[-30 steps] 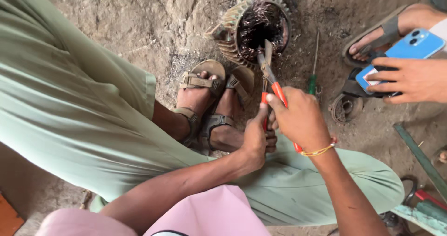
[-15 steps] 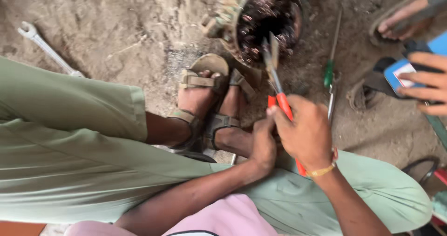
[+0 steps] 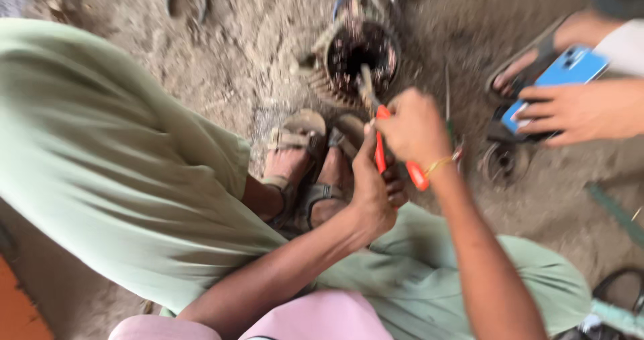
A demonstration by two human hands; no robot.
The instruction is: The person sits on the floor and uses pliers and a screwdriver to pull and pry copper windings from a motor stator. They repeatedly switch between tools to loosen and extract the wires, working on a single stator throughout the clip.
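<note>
Both hands, right hand (image 3: pixel 412 129) and left hand (image 3: pixel 372 192), grip red-handled pliers (image 3: pixel 379 135), apparently; dusty dirt floor (image 3: pixel 221 65), motor housing (image 3: pixel 359 55).

The only item of this kind is a phone (image 3: pixel 560 78), a flat rectangle with rounded corners, held at the right edge of the view. It shows its bright blue back, with a small dark camera cluster near its upper end; its screen faces away and cannot be seen. It lies tilted, upper end to the right, well to the right of the round motor stator (image 3: pixel 359 58) on the ground. Another person's hand (image 3: pixel 570 112) grips it from below, fingers wrapped over its lower part. No packages, labels or signs show.
</note>
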